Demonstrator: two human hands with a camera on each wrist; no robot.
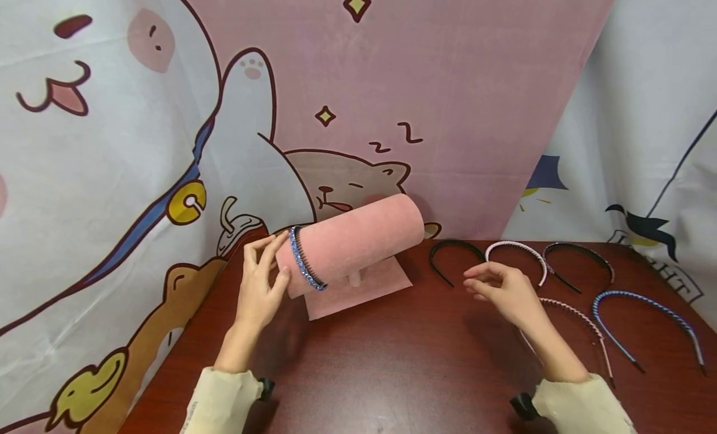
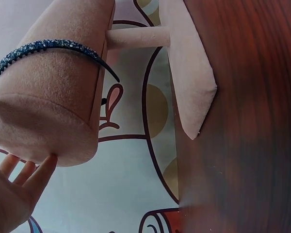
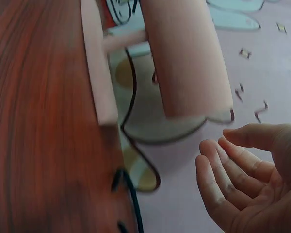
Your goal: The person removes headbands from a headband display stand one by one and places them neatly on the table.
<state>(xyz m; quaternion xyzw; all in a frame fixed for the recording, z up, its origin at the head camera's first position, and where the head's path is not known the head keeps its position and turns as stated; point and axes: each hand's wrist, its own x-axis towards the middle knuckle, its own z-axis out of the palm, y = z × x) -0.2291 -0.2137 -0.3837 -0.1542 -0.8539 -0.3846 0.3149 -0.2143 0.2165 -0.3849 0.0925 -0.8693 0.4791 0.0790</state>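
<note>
A pink padded display roll (image 1: 364, 238) stands on a short post over a flat pink base (image 1: 389, 281). Near its left end sits a blue glittery toothed headband (image 1: 303, 264), wrapped over the top with its toothed inner side against the fabric. My left hand (image 1: 260, 287) rests its fingertips on the roll's left end; in the left wrist view, the fingers (image 2: 41, 177) are spread and fairly straight against the round end face. My right hand (image 1: 506, 294) hovers in front of the loose headbands, holding nothing, its fingers relaxed and slightly bent in the right wrist view.
Several headbands lie on the dark red-brown table (image 1: 381, 365) at the right: black (image 1: 456, 241), pale pink (image 1: 516, 244), dark (image 1: 585, 248), pink twisted (image 1: 579, 314) and blue wrapped (image 1: 650, 295). A cartoon-printed cloth (image 1: 448, 98) hangs close behind the table.
</note>
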